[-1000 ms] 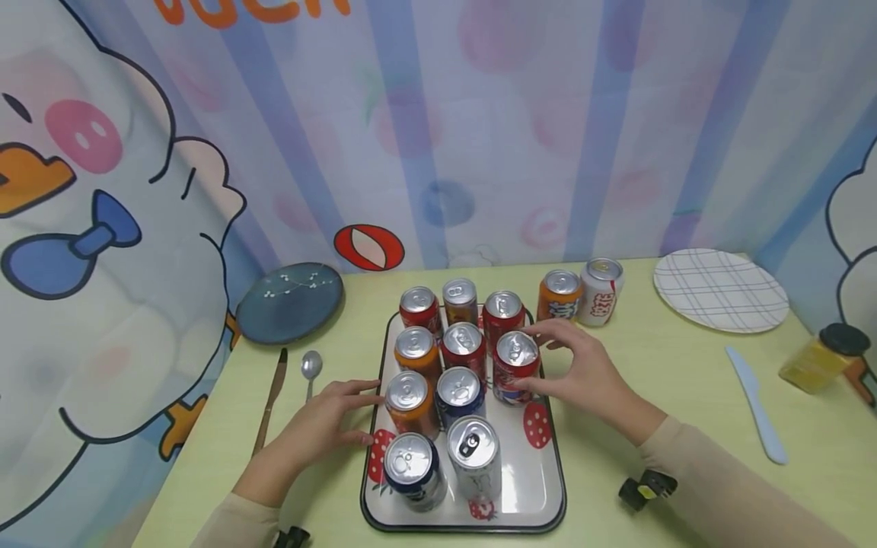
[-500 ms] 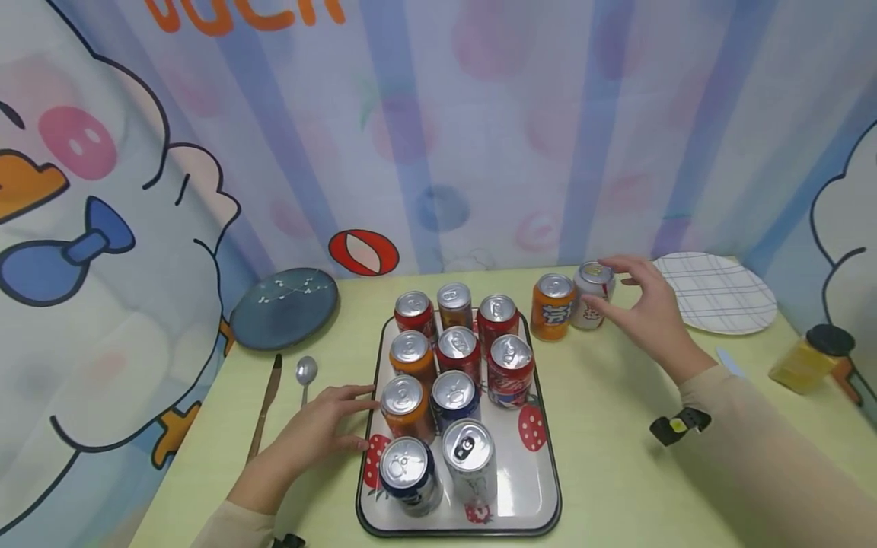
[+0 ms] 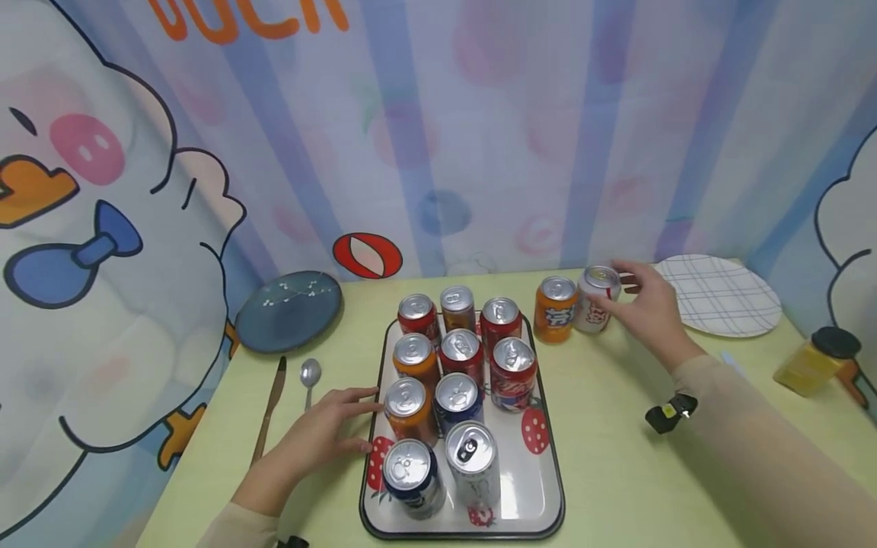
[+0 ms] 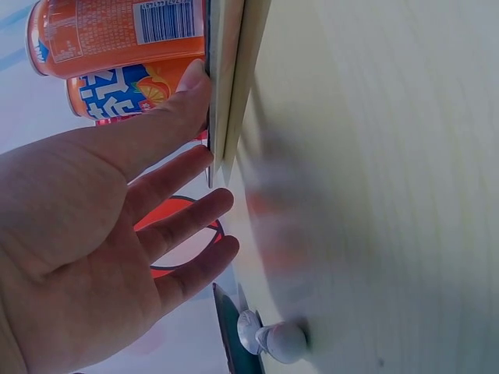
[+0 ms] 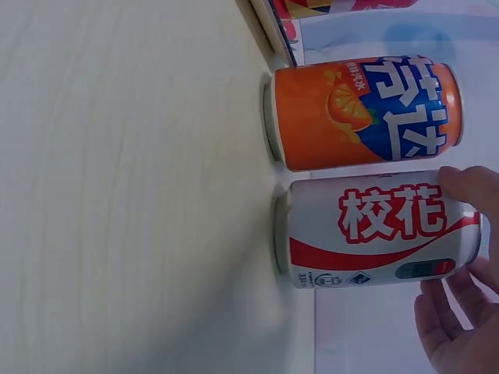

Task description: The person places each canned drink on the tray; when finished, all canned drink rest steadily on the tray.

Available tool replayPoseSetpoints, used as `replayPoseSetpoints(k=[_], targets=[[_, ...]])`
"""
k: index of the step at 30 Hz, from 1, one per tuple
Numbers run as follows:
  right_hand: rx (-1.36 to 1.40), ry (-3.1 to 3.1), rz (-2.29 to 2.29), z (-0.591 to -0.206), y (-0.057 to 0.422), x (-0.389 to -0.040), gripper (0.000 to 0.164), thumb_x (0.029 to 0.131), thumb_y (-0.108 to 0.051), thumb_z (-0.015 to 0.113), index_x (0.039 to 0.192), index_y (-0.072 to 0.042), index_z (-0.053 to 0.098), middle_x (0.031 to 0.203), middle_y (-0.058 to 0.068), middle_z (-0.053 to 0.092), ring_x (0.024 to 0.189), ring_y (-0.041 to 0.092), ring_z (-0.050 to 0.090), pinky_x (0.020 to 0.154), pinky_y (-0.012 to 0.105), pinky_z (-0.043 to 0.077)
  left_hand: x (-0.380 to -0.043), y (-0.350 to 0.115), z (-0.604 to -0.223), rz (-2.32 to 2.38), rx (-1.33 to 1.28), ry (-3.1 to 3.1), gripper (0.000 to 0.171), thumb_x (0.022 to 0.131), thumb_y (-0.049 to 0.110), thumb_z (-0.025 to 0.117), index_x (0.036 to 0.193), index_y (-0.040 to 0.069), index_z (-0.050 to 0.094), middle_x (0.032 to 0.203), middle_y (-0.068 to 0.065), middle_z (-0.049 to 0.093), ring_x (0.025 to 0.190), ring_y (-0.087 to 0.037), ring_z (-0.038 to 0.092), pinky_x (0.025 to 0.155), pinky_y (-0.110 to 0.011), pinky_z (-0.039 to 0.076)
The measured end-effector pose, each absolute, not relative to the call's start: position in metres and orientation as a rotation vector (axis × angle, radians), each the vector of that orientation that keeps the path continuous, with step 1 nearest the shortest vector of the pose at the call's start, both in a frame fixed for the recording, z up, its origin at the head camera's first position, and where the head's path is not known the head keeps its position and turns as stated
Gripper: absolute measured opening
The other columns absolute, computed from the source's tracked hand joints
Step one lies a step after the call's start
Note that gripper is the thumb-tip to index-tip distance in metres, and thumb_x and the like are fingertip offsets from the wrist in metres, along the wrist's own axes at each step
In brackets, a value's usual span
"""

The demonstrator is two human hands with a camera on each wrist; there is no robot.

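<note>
In the head view, my right hand (image 3: pixel 649 308) grips the upper part of a white soda can (image 3: pixel 599 298) between thumb and fingers. Red trim and red-edged white characters show on this can (image 5: pixel 382 226) in the right wrist view. Right beside it stands an orange soda can (image 3: pixel 555 310). My left hand (image 3: pixel 327 432) rests at the left edge of a strawberry-patterned tray (image 3: pixel 530 495), fingers spread. Its thumb lies over the tray edge in the left wrist view. Several upright cans fill the tray, among them a red soda can (image 3: pixel 512 380) and a silver can (image 3: pixel 473 468).
A dark blue plate (image 3: pixel 288 316), a knife (image 3: pixel 272 407) and a spoon (image 3: pixel 310 374) lie on the left. On the right are a checked plate (image 3: pixel 719 297) and a yellow jar (image 3: pixel 815 364) with a black lid. A printed cloth (image 3: pixel 493 152) hangs behind the table.
My right hand has left the red soda can on the tray, moved right and back, and taken hold of the white soda can. My left hand has stayed by the tray's edge.
</note>
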State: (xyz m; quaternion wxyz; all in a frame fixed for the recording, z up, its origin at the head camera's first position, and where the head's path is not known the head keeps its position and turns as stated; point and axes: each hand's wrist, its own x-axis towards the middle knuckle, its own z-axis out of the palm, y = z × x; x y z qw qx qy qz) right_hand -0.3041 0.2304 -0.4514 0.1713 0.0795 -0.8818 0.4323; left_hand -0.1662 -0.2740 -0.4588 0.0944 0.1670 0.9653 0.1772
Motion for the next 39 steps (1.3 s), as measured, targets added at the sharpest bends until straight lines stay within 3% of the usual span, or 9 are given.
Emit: replayPoseSetpoints(k=[5, 10, 13, 18, 21, 30, 35, 39], targets=[[0.143, -2.540, 1.274, -0.446, 0.232, -0.293, 0.070, 0.085, -0.030, 0.086, 0.143, -0.002, 0.057, 0.136, 0.023, 0.062, 0.117, 0.041, 0.061, 0.097, 0.051, 0.052, -0.168, -0.274, -0.458, 0.522, 0.459, 2.856, 0.057, 0.080, 0.027, 0.089, 0.134, 0.023, 0.071, 0.154, -0.006, 0.055, 0.143, -0.037, 0.048, 0.116, -0.059, 0.042], [0.103, -2.595, 1.290, -0.444, 0.233, -0.274, 0.065, 0.082, -0.030, 0.088, 0.136, -0.005, 0.062, 0.130, 0.023, 0.065, 0.110, 0.037, 0.063, 0.085, 0.028, 0.049, -0.167, -0.274, -0.458, 0.516, 0.431, 2.848, 0.058, 0.080, 0.028, 0.089, 0.134, 0.024, 0.071, 0.154, -0.005, 0.055, 0.144, -0.037, 0.048, 0.116, -0.060, 0.042], [0.125, -2.604, 1.276, -0.447, 0.233, -0.257, 0.062, 0.081, -0.029, 0.089, 0.133, -0.007, 0.065, 0.129, 0.018, 0.066, 0.105, 0.024, 0.063, 0.077, 0.017, 0.047, -0.167, -0.274, -0.459, 0.512, 0.415, 2.844, 0.058, 0.080, 0.028, 0.089, 0.135, 0.025, 0.071, 0.155, -0.005, 0.054, 0.144, -0.036, 0.047, 0.117, -0.059, 0.042], [0.209, -2.565, 1.313, -0.443, 0.224, -0.223, 0.056, 0.080, -0.020, 0.090, 0.129, -0.009, 0.068, 0.125, 0.009, 0.066, 0.096, -0.004, 0.058, 0.075, 0.011, 0.049, -0.167, -0.275, -0.458, 0.484, 0.416, 2.845, 0.058, 0.080, 0.029, 0.089, 0.135, 0.025, 0.071, 0.155, -0.004, 0.054, 0.144, -0.036, 0.047, 0.117, -0.060, 0.042], [0.314, -2.521, 1.352, -0.436, 0.211, -0.204, 0.056, 0.077, -0.013, 0.091, 0.127, -0.008, 0.068, 0.121, 0.008, 0.068, 0.096, -0.009, 0.059, 0.078, 0.008, 0.050, -0.167, -0.275, -0.457, 0.480, 0.419, 2.847, 0.058, 0.080, 0.029, 0.089, 0.135, 0.025, 0.070, 0.155, -0.004, 0.054, 0.145, -0.036, 0.047, 0.117, -0.060, 0.042], [0.635, -2.429, 1.462, -0.424, 0.173, -0.158, 0.063, 0.066, -0.003, 0.096, 0.122, -0.013, 0.069, 0.115, 0.001, 0.071, 0.098, 0.002, 0.061, 0.081, 0.015, 0.053, -0.170, -0.274, -0.460, 0.484, 0.444, 2.837, 0.058, 0.082, 0.030, 0.088, 0.137, 0.024, 0.069, 0.157, -0.005, 0.052, 0.146, -0.037, 0.045, 0.117, -0.061, 0.041], [0.751, -2.403, 1.466, -0.434, 0.150, -0.151, 0.065, 0.064, -0.008, 0.098, 0.120, -0.021, 0.070, 0.118, -0.008, 0.070, 0.102, 0.005, 0.063, 0.079, 0.022, 0.055, -0.169, -0.274, -0.459, 0.486, 0.432, 2.840, 0.059, 0.081, 0.029, 0.089, 0.136, 0.024, 0.070, 0.156, -0.005, 0.053, 0.145, -0.037, 0.046, 0.117, -0.060, 0.041], [0.778, -2.406, 1.426, -0.444, 0.137, -0.149, 0.064, 0.064, -0.012, 0.099, 0.120, -0.022, 0.070, 0.120, -0.007, 0.070, 0.102, 0.006, 0.063, 0.078, 0.024, 0.056, -0.167, -0.273, -0.458, 0.512, 0.443, 2.831, 0.058, 0.082, 0.028, 0.088, 0.137, 0.024, 0.069, 0.156, -0.005, 0.053, 0.145, -0.037, 0.046, 0.118, -0.060, 0.041]])
